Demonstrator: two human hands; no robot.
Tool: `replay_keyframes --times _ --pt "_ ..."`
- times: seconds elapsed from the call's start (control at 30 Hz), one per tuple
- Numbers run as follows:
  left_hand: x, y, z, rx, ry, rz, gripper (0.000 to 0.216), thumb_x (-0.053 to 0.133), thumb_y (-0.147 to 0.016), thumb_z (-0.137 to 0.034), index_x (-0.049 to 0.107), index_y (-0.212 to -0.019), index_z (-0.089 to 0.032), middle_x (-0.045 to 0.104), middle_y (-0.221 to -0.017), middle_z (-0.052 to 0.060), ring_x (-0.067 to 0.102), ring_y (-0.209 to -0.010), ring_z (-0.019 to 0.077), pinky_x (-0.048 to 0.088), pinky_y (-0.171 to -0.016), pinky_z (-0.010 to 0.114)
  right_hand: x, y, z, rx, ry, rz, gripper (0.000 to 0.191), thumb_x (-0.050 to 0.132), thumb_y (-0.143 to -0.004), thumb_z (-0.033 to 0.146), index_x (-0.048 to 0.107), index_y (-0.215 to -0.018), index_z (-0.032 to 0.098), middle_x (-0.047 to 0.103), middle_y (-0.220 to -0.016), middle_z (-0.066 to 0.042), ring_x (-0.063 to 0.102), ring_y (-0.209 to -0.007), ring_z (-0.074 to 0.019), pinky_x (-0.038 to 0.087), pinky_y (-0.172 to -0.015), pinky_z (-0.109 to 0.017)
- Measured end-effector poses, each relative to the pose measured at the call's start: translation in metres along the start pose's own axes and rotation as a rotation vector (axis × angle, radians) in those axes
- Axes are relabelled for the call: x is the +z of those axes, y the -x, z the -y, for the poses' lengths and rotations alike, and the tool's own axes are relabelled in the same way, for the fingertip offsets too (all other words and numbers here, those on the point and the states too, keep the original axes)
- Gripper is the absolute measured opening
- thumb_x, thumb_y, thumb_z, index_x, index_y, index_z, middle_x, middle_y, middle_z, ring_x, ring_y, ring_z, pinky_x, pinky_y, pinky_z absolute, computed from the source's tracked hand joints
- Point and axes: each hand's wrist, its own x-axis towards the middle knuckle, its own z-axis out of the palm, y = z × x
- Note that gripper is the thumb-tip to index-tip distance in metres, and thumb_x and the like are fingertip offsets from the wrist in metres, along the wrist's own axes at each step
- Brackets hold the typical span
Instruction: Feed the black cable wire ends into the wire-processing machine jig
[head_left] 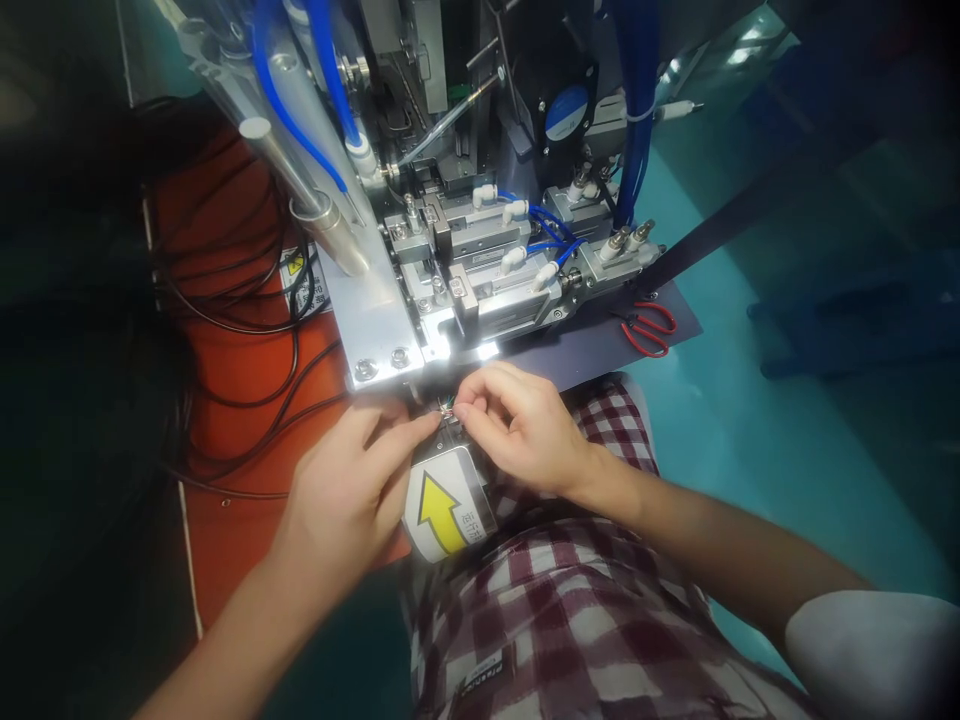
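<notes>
My left hand (349,490) and my right hand (517,420) meet just below the front edge of a metal machine (450,280). Both pinch the thin coloured wire ends (448,408) of a cable between fingertips. The wires are tiny and partly hidden by my fingers. Under my hands lies a white label with a yellow arrow (444,510) that points up toward the machine.
Black cables (240,310) loop over an orange surface (232,520) at left. Blue air hoses (551,235) run over the machine's cylinders. Red-handled scissors (649,328) lie on a dark plate at right. Teal floor (750,420) shows beyond. My checked garment (570,610) fills the bottom.
</notes>
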Motion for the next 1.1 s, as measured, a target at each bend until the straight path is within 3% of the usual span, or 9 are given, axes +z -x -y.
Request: replay_keyframes --times 0.3,0.53,0.83,1.1 --pt "-0.001 0.0 0.001 0.003 -0.001 0.002 0.027 0.05 -0.093 -0.011 0.072 -0.108 -0.013 0.062 -0.093 0.009 0.063 -0.08 0.0166 0.048 -0.065 0.025 0.007 0.004 0.002 0.307 -0.266 0.069 0.011 0.053 -0.092 0.024 0.058 -0.084 0.018 0.053 -0.065 0.004 0.048 -0.055 -0.0104 0.039 -0.053 -0.024" --pt "0.001 0.0 -0.001 0.019 -0.027 -0.018 0.026 0.049 -0.093 -0.009 0.071 -0.108 -0.012 0.061 -0.091 0.007 0.06 -0.076 0.0144 0.047 -0.064 0.023 0.009 0.005 -0.004 0.004 -0.032 -0.034 0.011 0.05 -0.094 0.016 0.056 -0.085 0.019 0.058 -0.079 -0.001 0.053 -0.071 -0.0136 0.042 -0.067 -0.027" --pt "0.002 0.0 0.0 0.029 -0.054 -0.027 0.025 0.048 -0.094 -0.009 0.07 -0.105 -0.012 0.06 -0.091 0.007 0.06 -0.077 0.0138 0.048 -0.064 0.022 0.006 0.007 -0.001 0.027 -0.012 -0.025 0.009 0.054 -0.091 0.018 0.057 -0.082 0.018 0.057 -0.074 0.001 0.052 -0.063 -0.0116 0.04 -0.061 -0.026" --pt "0.0 -0.002 -0.001 0.017 -0.053 -0.033 0.025 0.048 -0.095 -0.012 0.07 -0.105 -0.015 0.059 -0.089 0.004 0.061 -0.075 0.0131 0.048 -0.062 0.021 0.005 0.005 0.003 0.352 -0.244 0.061 0.013 0.055 -0.091 0.026 0.055 -0.081 0.019 0.048 -0.06 0.006 0.044 -0.051 -0.0091 0.035 -0.05 -0.023"
